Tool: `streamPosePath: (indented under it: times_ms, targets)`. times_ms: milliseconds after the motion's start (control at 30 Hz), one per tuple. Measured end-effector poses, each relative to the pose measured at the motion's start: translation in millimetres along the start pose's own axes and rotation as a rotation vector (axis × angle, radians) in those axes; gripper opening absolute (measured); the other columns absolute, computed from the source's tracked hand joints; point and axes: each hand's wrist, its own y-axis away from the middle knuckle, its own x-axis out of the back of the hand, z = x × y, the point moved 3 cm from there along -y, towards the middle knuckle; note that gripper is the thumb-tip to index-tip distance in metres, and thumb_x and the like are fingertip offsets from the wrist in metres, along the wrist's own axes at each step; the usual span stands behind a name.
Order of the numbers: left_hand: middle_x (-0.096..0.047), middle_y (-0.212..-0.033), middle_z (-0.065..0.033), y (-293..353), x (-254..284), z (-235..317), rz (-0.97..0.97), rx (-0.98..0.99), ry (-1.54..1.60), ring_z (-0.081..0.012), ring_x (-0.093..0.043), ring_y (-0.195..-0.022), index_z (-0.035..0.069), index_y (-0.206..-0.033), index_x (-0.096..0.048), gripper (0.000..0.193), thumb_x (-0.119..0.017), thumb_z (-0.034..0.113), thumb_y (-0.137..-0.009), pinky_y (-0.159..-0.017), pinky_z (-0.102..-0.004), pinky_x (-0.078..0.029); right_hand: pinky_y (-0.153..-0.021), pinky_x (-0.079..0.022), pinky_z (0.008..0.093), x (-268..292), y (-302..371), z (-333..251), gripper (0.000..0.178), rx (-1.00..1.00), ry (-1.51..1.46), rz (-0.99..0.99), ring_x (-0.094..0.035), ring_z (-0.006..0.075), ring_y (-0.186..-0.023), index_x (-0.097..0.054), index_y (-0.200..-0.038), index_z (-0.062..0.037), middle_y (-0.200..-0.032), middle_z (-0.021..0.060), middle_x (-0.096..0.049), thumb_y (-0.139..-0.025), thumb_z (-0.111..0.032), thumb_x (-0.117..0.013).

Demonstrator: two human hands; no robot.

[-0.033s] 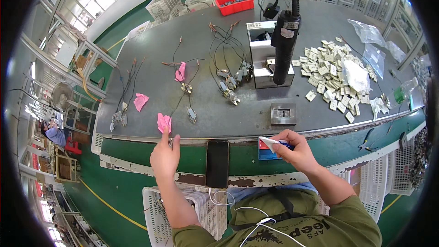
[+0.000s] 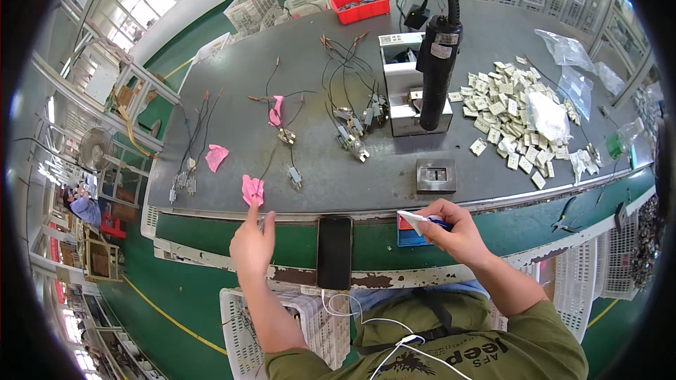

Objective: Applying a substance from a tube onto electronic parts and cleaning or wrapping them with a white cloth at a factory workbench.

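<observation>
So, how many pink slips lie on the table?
3: one pink slip at the fingertip of the left hand, another farther left, a third farthest back. Others could be hidden.

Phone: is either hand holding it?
No, the phone lies between the left hand and the right hand, touched by neither.

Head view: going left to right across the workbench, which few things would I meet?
Leftmost pink scrap → nearest pink scrap → farthest pink scrap → black phone → metal block → pliers
</observation>
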Motion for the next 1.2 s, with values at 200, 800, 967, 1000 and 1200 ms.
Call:
streamPosePath:
  times_ms: [200,800,967,1000,1200]
  targets:
    - [-0.039,-0.072,0.0074,31,36,-44,0.065,0.210,0.792,-0.0008,-0.029,-0.054,0.010,-0.134,-0.045,0.042,-0.049,0.026,-0.094,-0.045,-0.0172,-0.022,-0.048,-0.035,0.0180,16,-2,-12,0.018,-0.003,0.108,0.027,-0.047,0.0018,-0.056,-0.061,-0.098,-0.0044,-0.069,-0.0012,-0.058,-0.084,-0.016,-0.064]
    - [-0.057,-0.114,-0.0189,79,-40,42,-0.085,-0.250,1.491,-0.0292,-0.056,-0.109,0.005,-0.123,-0.039,0.062,-0.074,0.028,-0.078,-0.089,-0.0328,-0.048,-0.061,-0.048,0.0407,19,-45,-18,0.013,0.062,1.444,-0.373,-0.061,0.0311,-0.066,-0.065,-0.081,-0.0086,-0.068,0.0121,-0.063,-0.072,-0.015,-0.057]
    - [-0.056,-0.115,-0.0226,87,-50,44,-0.157,-0.222,1.541,-0.0289,-0.056,-0.109,0.007,-0.117,-0.039,0.060,-0.076,0.028,-0.075,-0.088,-0.0325,-0.048,-0.063,-0.049,0.0403,18,-54,-4,0.013,0.065,1.530,-0.394,-0.062,0.0302,-0.067,-0.066,-0.081,-0.0088,-0.068,0.0115,-0.064,-0.073,-0.015,-0.057]
    - [-0.055,-0.117,-0.0245,86,-52,44,-0.162,-0.223,1.538,-0.0281,-0.057,-0.108,0.006,-0.116,-0.039,0.060,-0.076,0.028,-0.074,-0.088,-0.0321,-0.049,-0.063,-0.049,0.0403,17,-55,-4,0.013,0.063,1.532,-0.394,-0.062,0.0302,-0.067,-0.066,-0.081,-0.0088,-0.068,0.0115,-0.064,-0.073,-0.015,-0.057]
    - [-0.055,-0.117,-0.0239,86,-57,43,-0.258,-0.217,1.572,-0.0252,-0.058,-0.105,0.006,-0.117,-0.038,0.060,-0.076,0.026,-0.075,-0.087,-0.0319,-0.049,-0.065,-0.050,0.0417,19,-54,-7,0.013,0.037,1.489,-0.373,-0.063,0.0323,-0.069,-0.066,-0.077,-0.0066,-0.069,0.0135,-0.064,-0.071,-0.012,-0.055]
